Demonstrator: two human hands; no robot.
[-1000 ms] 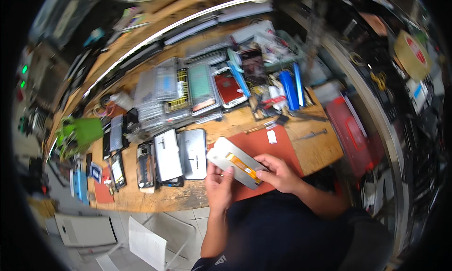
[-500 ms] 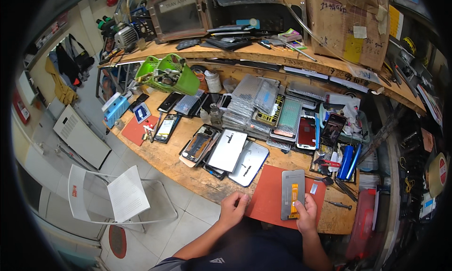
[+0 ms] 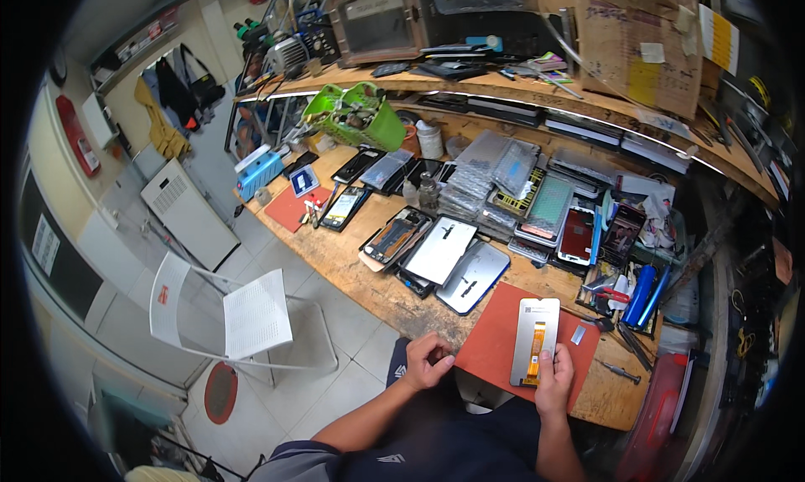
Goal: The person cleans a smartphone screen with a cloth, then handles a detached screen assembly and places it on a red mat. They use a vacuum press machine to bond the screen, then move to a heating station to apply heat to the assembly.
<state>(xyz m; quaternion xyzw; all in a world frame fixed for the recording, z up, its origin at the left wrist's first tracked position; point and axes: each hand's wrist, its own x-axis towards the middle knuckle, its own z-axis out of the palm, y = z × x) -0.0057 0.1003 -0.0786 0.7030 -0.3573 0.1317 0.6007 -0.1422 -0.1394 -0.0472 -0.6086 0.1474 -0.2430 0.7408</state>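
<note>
My right hand [image 3: 553,381] holds a phone screen [image 3: 526,331] by its lower right edge, thumb on top and fingers behind. The panel's grey back faces up, with an orange flex cable [image 3: 537,348] down its middle. Beneath it lies a red-brown mat [image 3: 486,352] at the bench's front edge. My left hand [image 3: 428,360] is beside the mat's left edge, empty, fingers loosely bent and thumb apart. On the mat, right of the screen, rests a small silver strip [image 3: 579,335].
On the wooden bench [image 3: 352,235] lie a screwdriver [image 3: 619,370], a white panel [image 3: 442,250], an opened device [image 3: 397,237], stacked bubble-wrapped parts [image 3: 486,176] and a green basket [image 3: 381,130]. A blue cylinder [image 3: 639,296] stands right. A white folding chair [image 3: 256,314] is at left.
The view has swung left, so the bench appears shifted right. My right hand still holds the screen, now tilted so its back looks brighter. My left thumb has moved away from the fingers.
</note>
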